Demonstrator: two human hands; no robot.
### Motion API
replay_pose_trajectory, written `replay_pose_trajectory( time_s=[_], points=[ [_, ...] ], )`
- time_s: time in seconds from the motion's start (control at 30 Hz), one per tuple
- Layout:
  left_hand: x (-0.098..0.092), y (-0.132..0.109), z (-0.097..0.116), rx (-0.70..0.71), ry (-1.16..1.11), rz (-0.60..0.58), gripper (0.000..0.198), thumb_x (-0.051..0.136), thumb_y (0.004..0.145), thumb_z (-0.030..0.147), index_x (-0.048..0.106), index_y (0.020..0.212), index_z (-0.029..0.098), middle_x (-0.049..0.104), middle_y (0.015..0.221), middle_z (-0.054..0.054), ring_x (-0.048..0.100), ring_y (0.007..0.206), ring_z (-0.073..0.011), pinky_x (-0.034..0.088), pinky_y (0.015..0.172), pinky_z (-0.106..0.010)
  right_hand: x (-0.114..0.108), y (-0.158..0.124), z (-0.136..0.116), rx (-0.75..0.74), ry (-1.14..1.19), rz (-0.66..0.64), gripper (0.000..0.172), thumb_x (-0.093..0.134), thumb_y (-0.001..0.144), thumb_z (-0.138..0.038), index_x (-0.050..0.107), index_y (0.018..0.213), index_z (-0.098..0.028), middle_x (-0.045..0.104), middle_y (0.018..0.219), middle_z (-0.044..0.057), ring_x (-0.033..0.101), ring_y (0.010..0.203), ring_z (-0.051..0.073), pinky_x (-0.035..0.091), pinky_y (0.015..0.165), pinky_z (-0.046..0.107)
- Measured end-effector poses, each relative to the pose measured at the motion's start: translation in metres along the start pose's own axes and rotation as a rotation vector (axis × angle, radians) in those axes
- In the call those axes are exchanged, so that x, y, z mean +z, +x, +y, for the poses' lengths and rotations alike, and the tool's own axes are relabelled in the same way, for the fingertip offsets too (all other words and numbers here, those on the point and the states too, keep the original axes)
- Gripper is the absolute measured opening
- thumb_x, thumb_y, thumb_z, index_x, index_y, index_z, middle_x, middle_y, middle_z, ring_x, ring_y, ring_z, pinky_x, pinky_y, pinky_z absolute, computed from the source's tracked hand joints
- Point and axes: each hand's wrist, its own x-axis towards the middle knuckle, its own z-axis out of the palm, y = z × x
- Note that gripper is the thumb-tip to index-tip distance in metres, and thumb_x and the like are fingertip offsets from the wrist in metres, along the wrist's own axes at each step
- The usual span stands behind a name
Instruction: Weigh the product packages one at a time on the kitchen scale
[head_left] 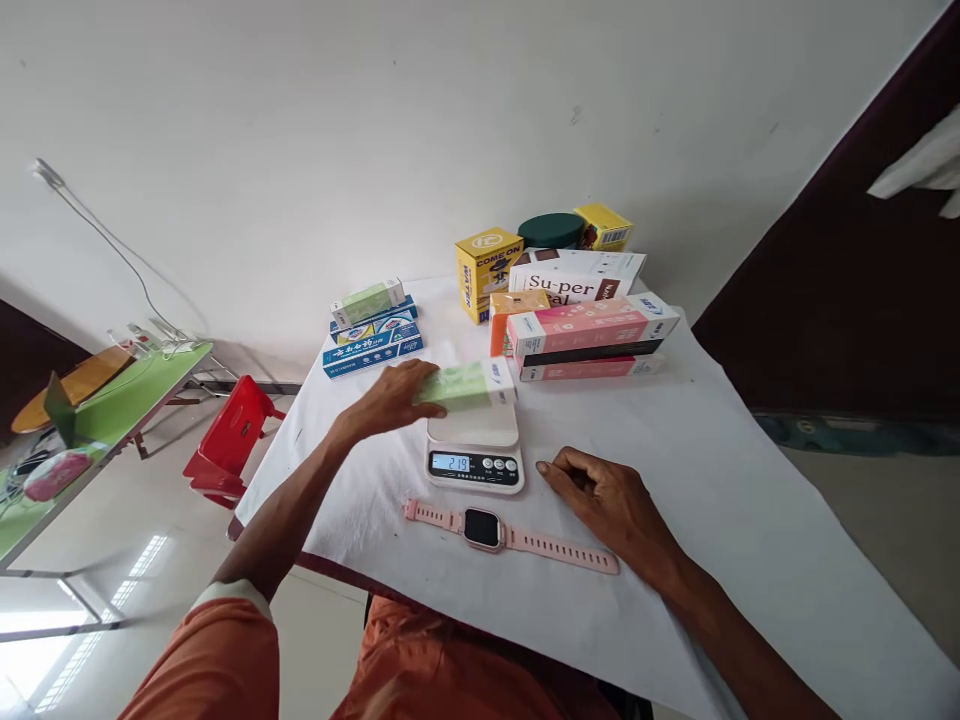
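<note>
My left hand grips the left end of a green and white box. The box is over the plate of a white digital scale; whether it rests on the plate I cannot tell. Figures that look like 219 show on the scale's lit display. To the right of the scale, my right hand rests on the white cloth with its fingers curled in and nothing visible in them. A pink smartwatch lies stretched out in front of the scale, its strap end close to my right wrist.
Blue boxes with another green box on top stand at the back left. Pink boxes, an orange box, a white box, yellow boxes and a dark green lid crowd the back. A red chair stands left.
</note>
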Motion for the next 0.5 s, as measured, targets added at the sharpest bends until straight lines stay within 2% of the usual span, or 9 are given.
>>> replay_pose_trajectory(
  time_s=[0.1,0.23,0.37,0.5],
  points=[
    [-0.026,0.003,-0.032,-0.128,0.054,0.093,0.056,0.073,0.087,0.041,0.054,0.136,0.022,0.062,0.136,-0.012,0.059,0.125,-0.0304,0.046,0.105,-0.043,0.001,0.001,0.002,-0.008,-0.005,-0.003,0.051,0.052,0.093,-0.063,0.045,0.062,-0.023,0.042,0.056,-0.003,0.039,0.054,0.014,0.035,0.051,0.028],
    [-0.049,0.03,-0.083,-0.328,0.206,0.126,0.056,0.068,0.089,0.041,0.051,0.139,0.022,0.058,0.139,-0.014,0.052,0.132,-0.0328,0.04,0.11,-0.047,0.003,0.002,0.004,-0.01,-0.008,0.011,0.05,0.052,0.093,-0.061,0.044,0.062,-0.023,0.042,0.057,-0.003,0.039,0.055,0.014,0.035,0.053,0.028],
    [-0.05,0.063,-0.118,-0.451,0.28,0.109,0.055,0.067,0.089,0.044,0.052,0.135,0.019,0.058,0.135,-0.018,0.05,0.13,-0.0349,0.038,0.109,-0.049,0.004,0.002,0.005,0.016,0.009,0.015,0.051,0.054,0.092,-0.063,0.044,0.062,-0.023,0.041,0.057,-0.003,0.038,0.055,0.013,0.034,0.053,0.028],
    [-0.042,0.078,-0.131,-0.475,0.315,0.143,0.05,0.071,0.085,0.043,0.058,0.127,0.019,0.053,0.136,-0.022,0.046,0.132,-0.0401,0.038,0.106,-0.051,0.005,0.003,0.008,0.019,0.037,0.011,0.05,0.054,0.093,-0.062,0.043,0.063,-0.023,0.039,0.058,-0.004,0.036,0.056,0.013,0.033,0.053,0.028]
  ],
)
